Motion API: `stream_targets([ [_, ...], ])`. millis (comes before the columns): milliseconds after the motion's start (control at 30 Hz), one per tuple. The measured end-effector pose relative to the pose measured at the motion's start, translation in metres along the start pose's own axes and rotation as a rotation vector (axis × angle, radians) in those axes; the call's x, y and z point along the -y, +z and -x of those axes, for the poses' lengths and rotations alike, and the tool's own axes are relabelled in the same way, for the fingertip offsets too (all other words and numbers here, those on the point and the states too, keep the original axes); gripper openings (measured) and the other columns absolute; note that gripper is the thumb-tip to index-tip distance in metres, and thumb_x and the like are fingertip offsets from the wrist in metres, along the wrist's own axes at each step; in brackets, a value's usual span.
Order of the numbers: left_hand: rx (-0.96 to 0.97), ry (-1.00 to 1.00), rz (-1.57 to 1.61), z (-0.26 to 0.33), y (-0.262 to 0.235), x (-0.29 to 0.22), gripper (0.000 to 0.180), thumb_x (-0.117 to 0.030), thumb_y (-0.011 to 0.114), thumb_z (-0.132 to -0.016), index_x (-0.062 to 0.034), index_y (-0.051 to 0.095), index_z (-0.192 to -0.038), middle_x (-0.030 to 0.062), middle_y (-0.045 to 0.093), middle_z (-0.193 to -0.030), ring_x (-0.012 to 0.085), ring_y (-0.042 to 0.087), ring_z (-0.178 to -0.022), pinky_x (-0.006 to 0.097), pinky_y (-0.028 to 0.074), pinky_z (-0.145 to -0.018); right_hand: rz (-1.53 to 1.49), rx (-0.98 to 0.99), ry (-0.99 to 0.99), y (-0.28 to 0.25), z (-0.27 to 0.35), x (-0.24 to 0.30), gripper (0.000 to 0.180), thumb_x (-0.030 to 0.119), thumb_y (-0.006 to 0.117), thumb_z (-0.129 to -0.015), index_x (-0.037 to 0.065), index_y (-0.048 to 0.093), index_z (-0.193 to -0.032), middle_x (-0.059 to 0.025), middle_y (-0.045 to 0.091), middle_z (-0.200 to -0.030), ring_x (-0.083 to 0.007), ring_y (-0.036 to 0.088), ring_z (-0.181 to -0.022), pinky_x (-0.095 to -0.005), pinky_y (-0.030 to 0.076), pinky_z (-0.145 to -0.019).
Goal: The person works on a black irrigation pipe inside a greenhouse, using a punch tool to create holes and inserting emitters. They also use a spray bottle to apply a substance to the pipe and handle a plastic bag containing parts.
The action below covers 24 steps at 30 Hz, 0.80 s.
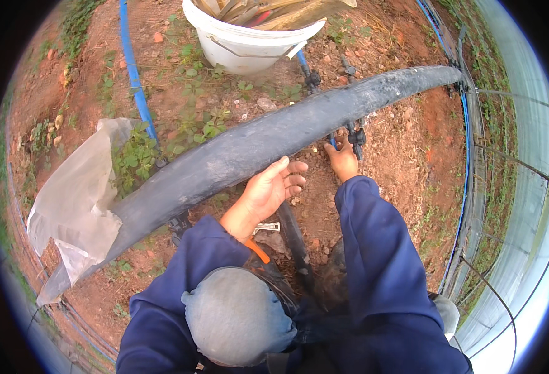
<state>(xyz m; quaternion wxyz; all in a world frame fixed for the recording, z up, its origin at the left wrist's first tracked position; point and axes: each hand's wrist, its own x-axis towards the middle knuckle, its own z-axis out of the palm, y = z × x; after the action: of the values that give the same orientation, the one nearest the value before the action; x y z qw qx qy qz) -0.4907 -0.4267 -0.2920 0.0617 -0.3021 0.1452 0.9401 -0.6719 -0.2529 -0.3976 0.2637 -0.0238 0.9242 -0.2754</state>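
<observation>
So I've got this one fat dark grey pipe (243,153) lying right across the red soil (392,181) in front of me. Its long axis runs on a slant, lower left to upper right, with a bow to it in this view; the far right end tapers off by a blue line (467,168), and the lower left end goes under one torn, cloudy plastic sheet (78,187).

Two hands in there, both mine. My left hand (263,192) is right by the near edge of the pipe, palm turned up, thumb out, fingers half curled and loose with nothing in them; can't tell if the thumb actually touches the pipe. My right hand (344,163) is further along that same edge, thumb and index a bit apart, up against one black fitting (356,136) and a short blue tube (332,139). Can't tell if those fingers really grip either one.

Counting the rest: one white bucket (243,55) beyond the pipe, loaded with wood strips (293,19) (too jumbled to count), one blue hose (132,65) left of it, and one orange-handled tool (257,250) just below my left wrist, near one thinner dark pipe (295,240) pointing back at me.
</observation>
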Motion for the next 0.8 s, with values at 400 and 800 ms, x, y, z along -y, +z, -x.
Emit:
stream_targets([
  [400, 0.076, -0.169, -0.568, 0.067, 0.005, 0.001, 0.052, -0.035, 0.056, -0.105, -0.0063, 0.046, -0.146, 0.01, 0.066, -0.122, 0.0173, 0.064, -0.103, 0.033, 0.053, -0.09, 0.488, -0.209, -0.656, 0.036, -0.059, -0.064, 0.031, 0.016, 0.048, -0.101, 0.005, 0.06, -0.127, -0.0213, 0.061, -0.134, -0.0403, 0.06, -0.117, -0.0501, 0.048, -0.098],
  [800, -1.037, 0.38, -0.588, 0.271, -0.102, -0.001, 0.022, -0.02, 0.062, -0.101, 0.0017, 0.067, -0.106, 0.0077, 0.071, -0.091, 0.0096, 0.06, -0.066, 0.024, 0.048, -0.062, -0.126, 0.081, -0.187, 0.032, -0.072, -0.079, 0.068, 0.05, 0.051, -0.102, -0.002, 0.047, -0.147, -0.0245, 0.058, -0.139, -0.0409, 0.056, -0.125, -0.0419, 0.04, -0.107],
])
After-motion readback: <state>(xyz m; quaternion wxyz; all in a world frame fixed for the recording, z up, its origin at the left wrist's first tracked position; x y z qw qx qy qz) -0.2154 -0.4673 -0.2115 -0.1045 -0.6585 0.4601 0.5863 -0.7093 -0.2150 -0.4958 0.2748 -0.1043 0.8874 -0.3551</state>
